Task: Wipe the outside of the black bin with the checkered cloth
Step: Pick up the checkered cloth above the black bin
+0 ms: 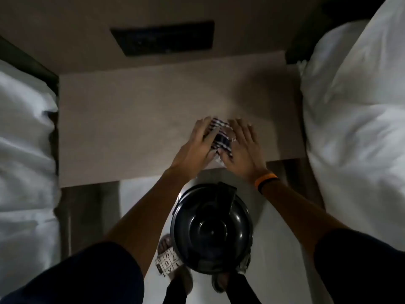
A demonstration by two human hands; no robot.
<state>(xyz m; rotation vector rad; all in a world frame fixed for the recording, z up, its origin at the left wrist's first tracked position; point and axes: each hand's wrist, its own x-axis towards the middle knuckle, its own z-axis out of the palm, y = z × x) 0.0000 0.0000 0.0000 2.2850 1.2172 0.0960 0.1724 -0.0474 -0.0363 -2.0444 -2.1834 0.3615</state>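
Observation:
The checkered cloth (pixel 220 137), dark blue and white, lies bunched on the beige bedside table (pixel 135 128) near its front edge. My left hand (pixel 197 143) rests flat on the cloth's left side and my right hand (pixel 241 145) on its right side, fingers spread, with a ring on one finger. Most of the cloth is hidden under my hands. The round black bin (pixel 211 229) with its shiny lid closed stands on the pale floor below my forearms, just in front of the table.
White bedding lies on the left bed (pixel 24 161) and the right bed (pixel 355 119), flanking the table. A dark panel (pixel 164 38) is set in the wall behind. My sandalled feet (pixel 171 260) stand beside the bin. An orange wristband (pixel 266 181) circles my right wrist.

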